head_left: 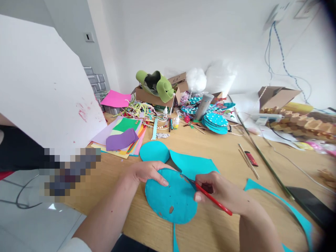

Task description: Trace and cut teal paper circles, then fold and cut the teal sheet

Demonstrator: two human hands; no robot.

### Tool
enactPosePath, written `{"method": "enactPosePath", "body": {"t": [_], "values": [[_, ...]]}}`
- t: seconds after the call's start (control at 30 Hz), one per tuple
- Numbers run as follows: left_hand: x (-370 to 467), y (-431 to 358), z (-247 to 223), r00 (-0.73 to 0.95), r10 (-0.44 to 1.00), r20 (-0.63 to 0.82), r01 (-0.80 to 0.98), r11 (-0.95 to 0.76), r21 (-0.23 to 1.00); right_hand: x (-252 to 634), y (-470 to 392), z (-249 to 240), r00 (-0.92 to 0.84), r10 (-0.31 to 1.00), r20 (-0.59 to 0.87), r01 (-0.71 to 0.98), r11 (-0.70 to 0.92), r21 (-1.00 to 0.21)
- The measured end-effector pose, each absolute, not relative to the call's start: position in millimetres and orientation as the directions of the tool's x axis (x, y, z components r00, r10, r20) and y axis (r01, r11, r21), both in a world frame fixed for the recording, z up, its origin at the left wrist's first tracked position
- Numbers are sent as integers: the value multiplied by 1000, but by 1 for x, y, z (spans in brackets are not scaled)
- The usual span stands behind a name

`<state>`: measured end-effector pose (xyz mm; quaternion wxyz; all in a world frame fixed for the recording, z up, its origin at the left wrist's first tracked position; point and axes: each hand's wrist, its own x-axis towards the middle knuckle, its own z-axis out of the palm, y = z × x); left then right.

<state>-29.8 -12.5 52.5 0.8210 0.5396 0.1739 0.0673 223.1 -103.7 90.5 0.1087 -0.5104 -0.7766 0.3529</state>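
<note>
My left hand (154, 173) pinches the upper left edge of a round turquoise sheet (170, 197) that has several small holes. In my right hand (214, 189) is a pair of scissors with a red handle (215, 203), its dark blades at the sheet's upper right edge. A narrow turquoise strip (175, 238) hangs below the round sheet. Behind it on the table lie a turquoise disc (154, 151) and a larger turquoise sheet (194, 163). A curved turquoise offcut (286, 206) rests at the right.
Coloured sheets (122, 138) are stacked at the left. Farther back stand glue bottles (176, 121), a grey flask (204, 106) and a box with green rolls (154, 85). Sticks (248, 161), a long stem (262, 159) and a black phone (312, 206) lie right. A white board (49, 84) rises left.
</note>
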Motion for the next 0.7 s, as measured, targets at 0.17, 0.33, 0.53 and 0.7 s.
{"method": "enactPosePath", "body": {"t": [0.17, 0.33, 0.53, 0.7], "values": [[-27, -13, 53, 941, 269, -206, 80, 415, 906, 222, -102, 90, -473, 859, -196, 704, 235, -670], [-26, -14, 52, 941, 259, -219, 88, 437, 895, 217, -102, 92, -457, 867, -199, 713, 223, -665], [-27, -14, 50, 951, 236, -200, 79, 441, 894, 217, -103, 92, -433, 882, -188, 709, 204, -675], [-25, -14, 52, 925, 279, -257, 109, 455, 884, 215, -102, 92, -383, 904, -193, 724, 164, -670]]}}
